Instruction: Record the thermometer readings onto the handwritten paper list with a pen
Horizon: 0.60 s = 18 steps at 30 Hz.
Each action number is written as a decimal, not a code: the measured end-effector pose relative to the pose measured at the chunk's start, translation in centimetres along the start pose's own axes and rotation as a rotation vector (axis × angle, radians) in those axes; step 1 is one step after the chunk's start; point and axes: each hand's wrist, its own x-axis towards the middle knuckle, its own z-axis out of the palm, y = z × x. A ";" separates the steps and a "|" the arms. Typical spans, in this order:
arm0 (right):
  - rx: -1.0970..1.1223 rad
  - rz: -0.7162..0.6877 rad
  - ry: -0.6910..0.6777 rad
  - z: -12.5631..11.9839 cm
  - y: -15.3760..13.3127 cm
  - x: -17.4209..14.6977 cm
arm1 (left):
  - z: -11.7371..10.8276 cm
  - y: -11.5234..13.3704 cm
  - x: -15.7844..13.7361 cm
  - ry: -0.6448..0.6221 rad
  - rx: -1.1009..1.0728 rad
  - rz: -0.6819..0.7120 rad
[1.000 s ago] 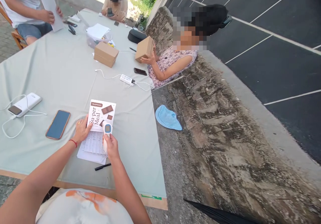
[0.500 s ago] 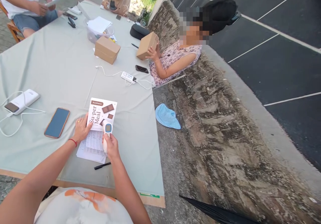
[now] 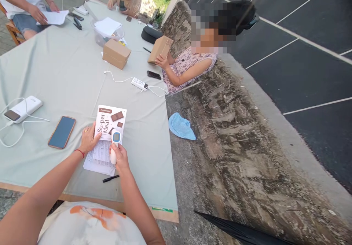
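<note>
My left hand (image 3: 89, 138) grips the left edge of a white Su-per Meal box (image 3: 118, 109) printed with chocolate pieces, its thumb across the lower front. In my right hand (image 3: 121, 158) is a white infrared thermometer (image 3: 116, 137) with a blue-rimmed display. The thermometer's head overlaps the box's lower right corner; whether they touch, I cannot tell. Printed sheets of paper (image 3: 96, 165) lie just below the box, between my wrists. A black pen (image 3: 110, 179) rests near my right wrist. Left of my left hand is a phone (image 3: 62, 132) with an orange-brown edge.
On the cloth-covered table (image 3: 74, 69) lie a white power bank (image 3: 27, 107) with cables, a second power bank (image 3: 139, 84), a cardboard box (image 3: 116, 53) and a plastic tub (image 3: 100, 38). Another person holds a cardboard box (image 3: 160, 49). A blue hat (image 3: 181, 126) lies beyond the right edge.
The thermometer's display has turned from bluish to greyer, with my hands almost in place. The person at far left has lowered the papers; the person at right has tilted the cardboard box.
</note>
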 end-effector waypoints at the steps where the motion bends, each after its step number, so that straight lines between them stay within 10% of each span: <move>1: -0.001 0.001 -0.002 0.1 -0.2 -0.2 | -0.1 0.1 0.0 0.000 0.000 -0.002; 18: -0.118 -0.303 0.150 -3.3 -4.0 -5.2 | -0.8 -0.4 1.0 -0.010 -0.087 0.036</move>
